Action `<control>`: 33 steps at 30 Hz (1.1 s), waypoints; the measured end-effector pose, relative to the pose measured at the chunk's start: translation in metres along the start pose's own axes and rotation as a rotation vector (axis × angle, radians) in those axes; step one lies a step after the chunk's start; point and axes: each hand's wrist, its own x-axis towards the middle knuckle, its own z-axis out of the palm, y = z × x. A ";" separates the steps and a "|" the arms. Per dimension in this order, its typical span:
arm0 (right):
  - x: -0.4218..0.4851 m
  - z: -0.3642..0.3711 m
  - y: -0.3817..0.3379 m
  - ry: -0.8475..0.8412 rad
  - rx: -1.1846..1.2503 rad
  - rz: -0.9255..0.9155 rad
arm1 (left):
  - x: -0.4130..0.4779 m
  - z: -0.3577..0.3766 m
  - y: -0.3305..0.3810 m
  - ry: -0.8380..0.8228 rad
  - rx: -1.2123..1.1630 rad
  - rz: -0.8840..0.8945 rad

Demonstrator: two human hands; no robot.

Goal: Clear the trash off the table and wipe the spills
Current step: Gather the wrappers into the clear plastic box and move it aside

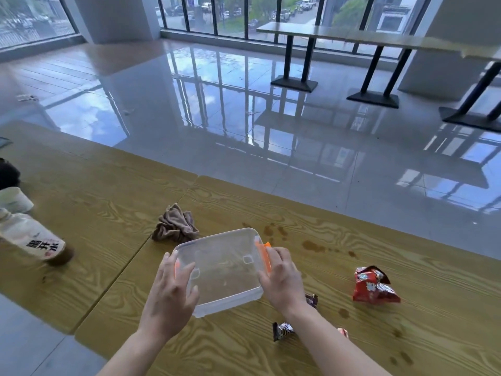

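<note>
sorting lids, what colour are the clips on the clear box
Orange clips on the clear box, seen in the head view.

Left of the clear box (219,270), the picture's edge is cutting off a blurred bottle (29,240); the right forearm is hiding part of a small wrapper (311,299).

Clear glossy plastic box (222,267), matt wood-grain table (406,267), soft brown cloth (176,225), shiny foil wrapper (374,286).

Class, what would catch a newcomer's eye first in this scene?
The clear plastic box with orange clips, held at its ends by the left hand and right hand, mid-table. Right of it lies a crumpled red snack wrapper; behind it, a crumpled brown cloth.
</note>
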 end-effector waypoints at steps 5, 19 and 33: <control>-0.014 -0.031 0.025 0.041 0.095 0.021 | -0.007 0.000 0.039 0.043 -0.014 0.088; -0.094 -0.062 0.148 -0.229 -0.204 0.159 | -0.047 0.079 0.151 -0.140 -0.072 0.602; -0.105 -0.041 0.160 -0.230 -0.296 0.154 | -0.032 0.131 0.178 -0.459 0.139 0.289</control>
